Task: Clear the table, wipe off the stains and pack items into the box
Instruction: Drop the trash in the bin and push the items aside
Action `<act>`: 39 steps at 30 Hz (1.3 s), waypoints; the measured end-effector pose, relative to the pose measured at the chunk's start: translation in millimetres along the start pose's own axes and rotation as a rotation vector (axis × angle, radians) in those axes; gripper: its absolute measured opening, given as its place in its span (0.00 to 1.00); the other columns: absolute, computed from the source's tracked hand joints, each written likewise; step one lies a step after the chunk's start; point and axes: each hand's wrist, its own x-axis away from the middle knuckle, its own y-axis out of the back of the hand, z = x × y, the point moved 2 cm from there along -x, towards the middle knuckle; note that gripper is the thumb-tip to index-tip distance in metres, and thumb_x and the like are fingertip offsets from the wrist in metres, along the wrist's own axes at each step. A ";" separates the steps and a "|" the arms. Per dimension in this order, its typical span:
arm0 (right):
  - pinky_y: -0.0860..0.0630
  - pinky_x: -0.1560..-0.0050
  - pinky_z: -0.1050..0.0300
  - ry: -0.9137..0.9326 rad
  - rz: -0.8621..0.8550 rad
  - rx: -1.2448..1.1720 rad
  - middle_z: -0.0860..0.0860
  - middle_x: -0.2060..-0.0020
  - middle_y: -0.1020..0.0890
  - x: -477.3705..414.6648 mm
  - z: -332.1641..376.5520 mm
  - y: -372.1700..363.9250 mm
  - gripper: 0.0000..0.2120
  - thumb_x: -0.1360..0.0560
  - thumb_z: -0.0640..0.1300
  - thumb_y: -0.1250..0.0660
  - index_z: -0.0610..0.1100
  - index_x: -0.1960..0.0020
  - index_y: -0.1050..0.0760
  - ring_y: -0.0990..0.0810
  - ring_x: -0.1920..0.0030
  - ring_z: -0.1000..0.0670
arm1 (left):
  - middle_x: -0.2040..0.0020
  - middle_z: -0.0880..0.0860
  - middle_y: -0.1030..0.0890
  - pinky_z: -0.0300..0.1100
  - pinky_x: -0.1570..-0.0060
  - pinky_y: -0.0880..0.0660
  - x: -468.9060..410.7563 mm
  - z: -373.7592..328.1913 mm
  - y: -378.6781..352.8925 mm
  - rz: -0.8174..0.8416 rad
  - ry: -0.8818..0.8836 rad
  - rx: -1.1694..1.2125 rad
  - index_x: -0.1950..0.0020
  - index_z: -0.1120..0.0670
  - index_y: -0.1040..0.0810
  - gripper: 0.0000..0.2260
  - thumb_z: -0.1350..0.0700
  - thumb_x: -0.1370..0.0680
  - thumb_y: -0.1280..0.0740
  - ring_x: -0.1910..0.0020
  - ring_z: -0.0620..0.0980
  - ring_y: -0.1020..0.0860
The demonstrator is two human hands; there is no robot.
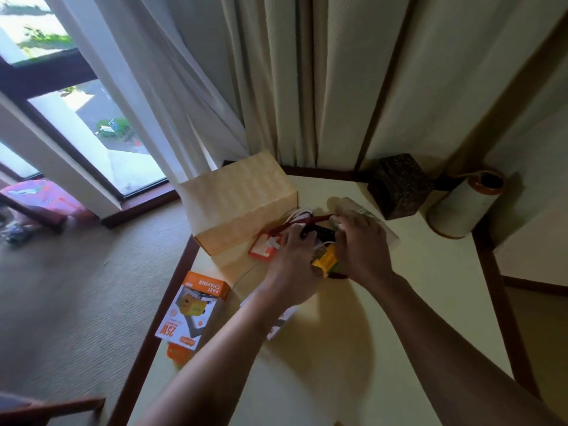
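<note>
Near the far left edge of the cream table (338, 348), just beside the tan cardboard box (242, 204), a loose heap (319, 241) of yellow plastic charger block (325, 260), red cord (307, 221) and white cables (299, 213) lies between both hands. The right hand (359, 244) is curled round it; the grip of the left hand (292, 256) cannot be told. The heap is judged light, floppy and snag-prone, and best scooped from beneath.

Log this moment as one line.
stage: clearing | left hand, right hand: on item pile, grip unclear | cardboard box: beside pile | charger carton: table edge
</note>
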 end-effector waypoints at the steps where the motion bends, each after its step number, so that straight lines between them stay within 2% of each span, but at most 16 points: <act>1: 0.30 0.35 0.40 0.026 -0.036 -0.039 0.48 0.31 0.24 13.4 13.4 0.1 0.17 0.20 0.46 0.42 0.48 0.33 0.25 0.29 0.33 0.40 | 0.26 0.54 0.34 0.51 0.35 0.26 14.9 11.8 11.8 -0.067 0.007 0.008 0.23 0.51 0.31 0.30 0.57 0.25 0.31 0.28 0.56 0.34; 3: 0.29 0.36 0.42 0.098 0.003 -0.133 0.49 0.33 0.25 40.3 39.3 -2.8 0.18 0.23 0.42 0.38 0.49 0.35 0.24 0.30 0.34 0.42 | 0.34 0.54 0.27 0.50 0.41 0.25 43.2 41.0 31.1 -0.227 0.050 -0.046 0.30 0.51 0.23 0.23 0.58 0.26 0.32 0.35 0.56 0.29; 5: 0.33 0.32 0.44 0.226 0.218 -0.166 0.52 0.30 0.30 63.7 66.9 -10.0 0.24 0.27 0.40 0.35 0.54 0.32 0.28 0.34 0.31 0.45 | 0.37 0.54 0.26 0.50 0.45 0.24 68.4 73.5 43.7 -0.274 0.179 -0.111 0.33 0.50 0.22 0.21 0.54 0.26 0.30 0.38 0.56 0.27; 7: 0.46 0.23 0.41 0.356 0.452 -0.057 0.52 0.22 0.41 79.9 88.8 -19.3 0.32 0.28 0.44 0.33 0.56 0.26 0.36 0.46 0.22 0.44 | 0.32 0.56 0.30 0.55 0.40 0.27 89.3 103.9 49.1 -0.159 0.364 -0.198 0.29 0.47 0.28 0.25 0.46 0.26 0.32 0.34 0.58 0.30; 9: 0.59 0.21 0.37 0.413 0.597 0.091 0.50 0.19 0.53 86.5 98.8 -25.4 0.38 0.25 0.48 0.33 0.55 0.20 0.47 0.59 0.19 0.43 | 0.26 0.59 0.37 0.61 0.34 0.31 103.9 126.8 46.1 -0.006 0.491 -0.269 0.23 0.46 0.37 0.31 0.38 0.25 0.38 0.28 0.61 0.35; 12: 0.60 0.22 0.33 0.433 0.636 0.235 0.48 0.18 0.59 88.0 110.9 -30.7 0.42 0.23 0.49 0.32 0.54 0.18 0.54 0.63 0.19 0.41 | 0.21 0.61 0.44 0.65 0.33 0.32 121.3 148.6 40.5 0.092 0.546 -0.274 0.19 0.44 0.49 0.37 0.35 0.24 0.42 0.24 0.63 0.38; 14: 0.57 0.23 0.31 0.427 0.596 0.279 0.48 0.18 0.56 88.3 114.9 -34.6 0.40 0.23 0.47 0.32 0.54 0.19 0.52 0.60 0.19 0.42 | 0.22 0.60 0.42 0.61 0.37 0.27 126.7 156.6 38.6 0.056 0.536 -0.229 0.18 0.43 0.51 0.36 0.36 0.23 0.41 0.28 0.62 0.34; 16: 0.54 0.24 0.32 0.440 0.517 0.311 0.47 0.20 0.48 88.6 114.7 -37.0 0.37 0.24 0.45 0.31 0.55 0.21 0.47 0.55 0.19 0.43 | 0.25 0.58 0.38 0.57 0.42 0.23 129.5 159.6 36.7 0.009 0.497 -0.214 0.18 0.42 0.49 0.36 0.37 0.24 0.40 0.33 0.60 0.30; 19: 0.54 0.24 0.35 0.426 0.484 0.284 0.50 0.25 0.42 91.2 112.3 -34.6 0.39 0.30 0.42 0.28 0.56 0.25 0.43 0.50 0.21 0.45 | 0.27 0.56 0.35 0.55 0.43 0.23 131.0 162.2 35.6 -0.025 0.465 -0.170 0.18 0.41 0.46 0.36 0.37 0.24 0.38 0.34 0.58 0.29; 24: 0.58 0.21 0.39 0.265 0.362 -0.040 0.53 0.32 0.39 96.5 105.1 -19.7 0.36 0.31 0.45 0.31 0.58 0.27 0.43 0.42 0.25 0.48 | 0.29 0.54 0.32 0.52 0.46 0.23 128.5 146.5 52.0 -0.188 0.394 -0.077 0.19 0.40 0.41 0.36 0.37 0.26 0.33 0.36 0.58 0.26; 26: 0.48 0.21 0.40 0.183 0.290 -0.174 0.54 0.34 0.38 97.4 100.9 -12.0 0.38 0.31 0.45 0.28 0.59 0.27 0.42 0.38 0.28 0.48 | 0.29 0.53 0.31 0.52 0.46 0.23 122.6 135.4 62.4 -0.273 0.374 -0.008 0.20 0.40 0.39 0.36 0.36 0.26 0.32 0.34 0.57 0.26; 28: 0.35 0.29 0.45 0.077 0.209 -0.313 0.54 0.34 0.37 94.9 95.2 -3.9 0.42 0.34 0.45 0.24 0.58 0.26 0.40 0.36 0.31 0.48 | 0.28 0.53 0.31 0.52 0.45 0.24 112.9 123.2 72.4 -0.343 0.337 0.050 0.19 0.41 0.39 0.37 0.35 0.25 0.32 0.33 0.56 0.26; 32: 0.28 0.39 0.52 -0.130 0.010 -0.509 0.54 0.34 0.36 76.0 71.5 12.8 0.46 0.36 0.49 0.17 0.58 0.25 0.39 0.33 0.36 0.53 | 0.26 0.57 0.34 0.48 0.47 0.25 76.4 88.4 86.5 -0.418 0.206 0.158 0.17 0.43 0.41 0.38 0.38 0.24 0.30 0.32 0.57 0.28; 33: 0.27 0.40 0.51 -0.187 -0.037 -0.500 0.51 0.34 0.35 69.3 63.6 14.8 0.47 0.36 0.51 0.18 0.57 0.25 0.39 0.32 0.37 0.52 | 0.26 0.57 0.35 0.48 0.47 0.25 64.9 78.7 88.4 -0.419 0.174 0.186 0.17 0.43 0.42 0.38 0.39 0.24 0.30 0.32 0.58 0.28; 36: 0.23 0.42 0.39 -0.375 -0.153 -0.218 0.40 0.35 0.31 47.3 46.0 19.2 0.44 0.34 0.60 0.22 0.50 0.26 0.39 0.29 0.36 0.36 | 0.27 0.52 0.38 0.51 0.41 0.25 24.2 51.5 84.9 -0.349 0.147 0.235 0.17 0.39 0.48 0.39 0.39 0.23 0.31 0.29 0.56 0.32; 39: 0.25 0.43 0.37 -0.463 -0.151 -0.017 0.39 0.37 0.29 26.5 39.2 22.0 0.39 0.32 0.66 0.28 0.48 0.29 0.37 0.28 0.38 0.34 | 0.26 0.51 0.38 0.54 0.38 0.25 -14.6 30.4 69.7 -0.246 0.163 0.220 0.20 0.41 0.49 0.37 0.39 0.24 0.33 0.28 0.56 0.33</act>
